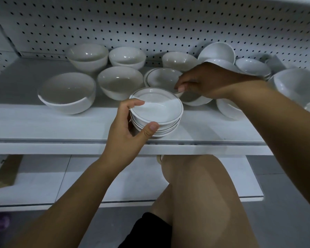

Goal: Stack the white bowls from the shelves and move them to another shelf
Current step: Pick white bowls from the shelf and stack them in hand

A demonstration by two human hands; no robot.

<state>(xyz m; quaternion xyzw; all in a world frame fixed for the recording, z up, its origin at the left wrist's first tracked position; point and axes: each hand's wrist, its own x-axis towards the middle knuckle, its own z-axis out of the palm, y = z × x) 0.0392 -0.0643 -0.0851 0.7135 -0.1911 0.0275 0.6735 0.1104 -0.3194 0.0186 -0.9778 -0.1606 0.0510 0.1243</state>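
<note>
2 hands | left hand [125,129] grips bowl stack [157,108] | right hand [209,81] pinches neighbouring bowl [195,102]

- Stack of shallow white bowls [156,111], thin dark rim lines, nested upright.
- Matching rimmed bowl [161,77], upright just behind the stack.
- Plain white bowls [120,81], deeper, left of and behind the stack; several tilted.

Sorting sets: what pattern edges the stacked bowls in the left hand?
The stacked bowls are white with a thin dark rim line; head view.
</note>
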